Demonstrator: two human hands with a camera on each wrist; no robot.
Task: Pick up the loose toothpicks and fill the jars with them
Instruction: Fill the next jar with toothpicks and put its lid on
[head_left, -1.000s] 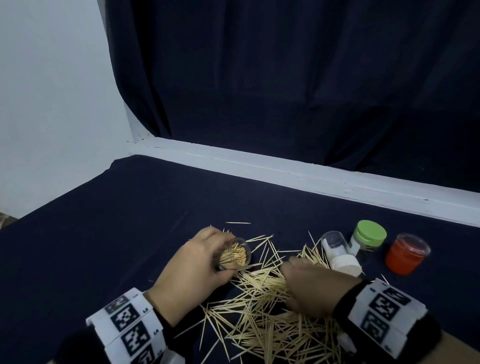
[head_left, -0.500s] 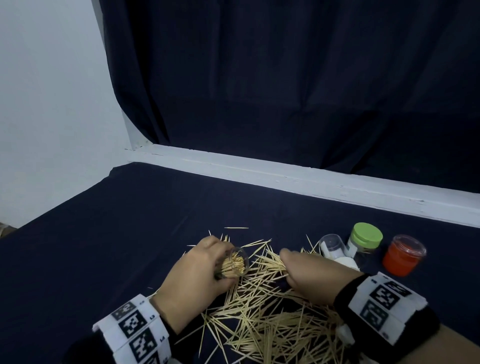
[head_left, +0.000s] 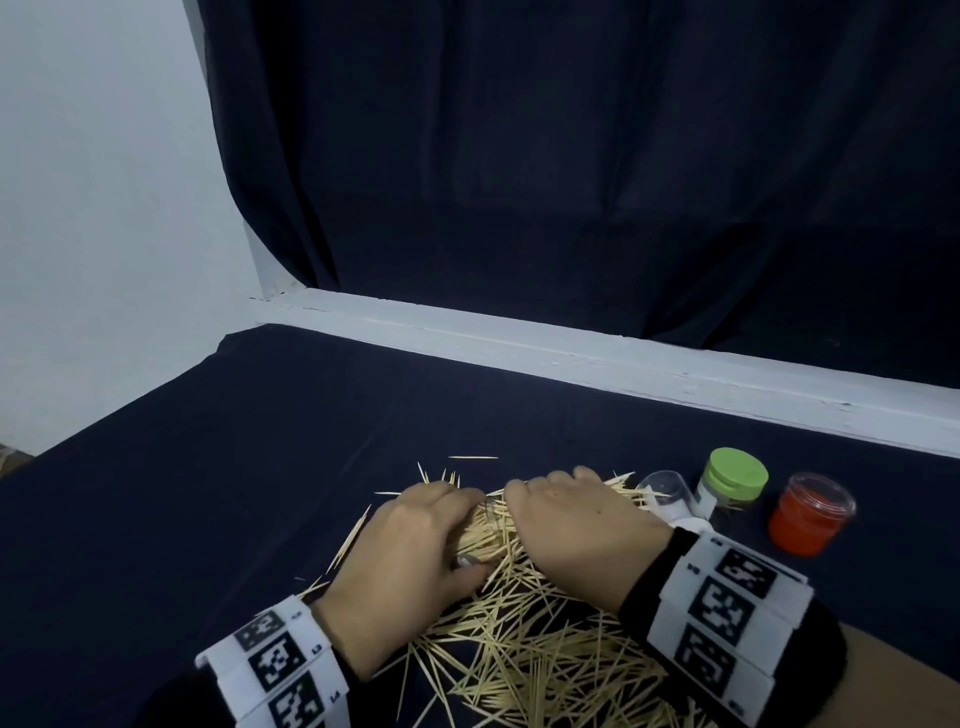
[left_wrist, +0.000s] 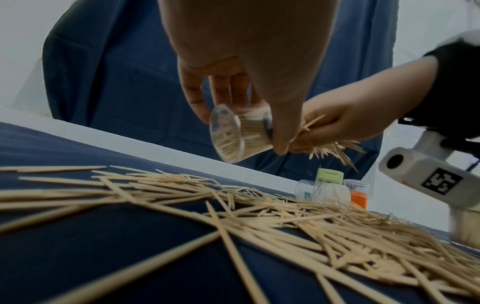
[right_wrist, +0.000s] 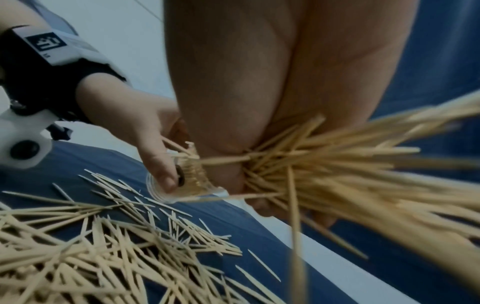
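The loose toothpicks lie in a crossed heap on the dark cloth of the table, in front of the person and partly under both hands. They look light, stiff and thin, so they probably slide over one another and are best taken as a bunch pinched across the middle, with the points lined up toward a jar mouth. The right hand grips such a bundle of toothpicks, which splays out behind the fingers, and its near ends meet the mouth of the small clear jar. The left hand holds this jar tilted on its side above the heap, thumb and fingers curled round its wall; it is already packed with toothpicks and, being smooth plastic, may well slip or twist if pushed hard. To the right stand a second clear jar lying on its side, a jar with a green lid and an orange-red container, all near one another. A white ledge and dark curtain close the scene behind.
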